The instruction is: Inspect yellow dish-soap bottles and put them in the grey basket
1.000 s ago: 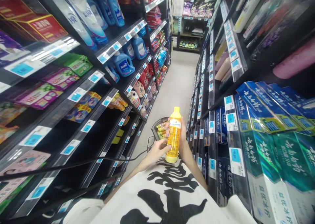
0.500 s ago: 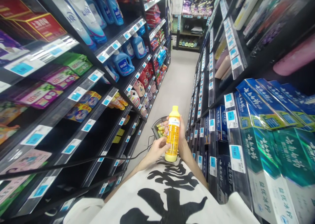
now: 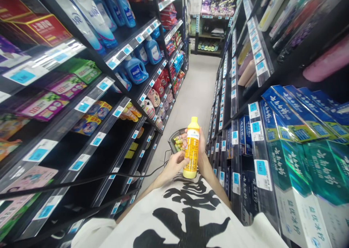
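A yellow bottle (image 3: 192, 150) with a printed orange label stands upright in front of my chest. My right hand (image 3: 201, 144) is wrapped round it from behind and the right side. On the other side, my left hand (image 3: 176, 163) touches the lower label with its fingertips, the thumb lying against the front. Below and beyond the hands is a dark basket (image 3: 170, 142), partly hidden, with several yellow-green items (image 3: 178, 143) in it.
Shelves with blue detergent bottles (image 3: 136, 70) line the left of the aisle. Toothpaste boxes (image 3: 297, 113) stack up on the right shelf. A black cable (image 3: 109, 174) crosses at lower left. The pale floor (image 3: 196, 84) runs ahead to a back shelf (image 3: 209, 35).
Almost nothing differs. Both hands stay on the yellow bottle, and the view has shifted very slightly.
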Demonstrator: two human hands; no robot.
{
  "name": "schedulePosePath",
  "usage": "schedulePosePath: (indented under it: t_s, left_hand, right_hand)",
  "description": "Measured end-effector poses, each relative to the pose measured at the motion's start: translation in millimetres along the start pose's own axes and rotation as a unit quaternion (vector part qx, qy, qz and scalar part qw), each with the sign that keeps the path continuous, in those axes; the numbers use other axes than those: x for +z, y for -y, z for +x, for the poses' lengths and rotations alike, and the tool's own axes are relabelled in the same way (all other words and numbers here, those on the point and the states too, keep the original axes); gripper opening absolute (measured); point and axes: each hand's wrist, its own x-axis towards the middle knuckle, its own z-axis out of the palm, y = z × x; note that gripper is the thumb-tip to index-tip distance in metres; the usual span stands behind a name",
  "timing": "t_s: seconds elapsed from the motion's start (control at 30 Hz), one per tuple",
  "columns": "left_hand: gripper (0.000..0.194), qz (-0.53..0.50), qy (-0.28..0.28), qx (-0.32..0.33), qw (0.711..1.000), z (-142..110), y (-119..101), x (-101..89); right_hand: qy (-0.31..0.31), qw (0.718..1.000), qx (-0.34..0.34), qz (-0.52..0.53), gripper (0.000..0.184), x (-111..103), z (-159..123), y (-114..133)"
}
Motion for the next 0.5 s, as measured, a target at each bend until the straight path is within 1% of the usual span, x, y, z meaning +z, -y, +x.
schedulePosePath:
  t_s: [0.13,0.27,0.5]
  left_hand:
    - [0.041,0.015,-0.003,-0.003,1.0,0.8,-1.5,-0.2]
    - [0.046,0.028,-0.009,-0.013,1.0,1.3,-2.8,-0.3]
    - [0.046,0.025,-0.006,-0.012,1.0,2.3,-1.2,-1.1]
  right_hand:
    - [0.005,0.999,0.003,0.044,0.036,-0.5,1.9,0.3]
    - [0.009,0.997,0.006,0.08,0.032,-0.5,4.0,0.6]
    - [0.012,0.993,0.005,0.114,0.03,-1.1,6.7,-0.4]
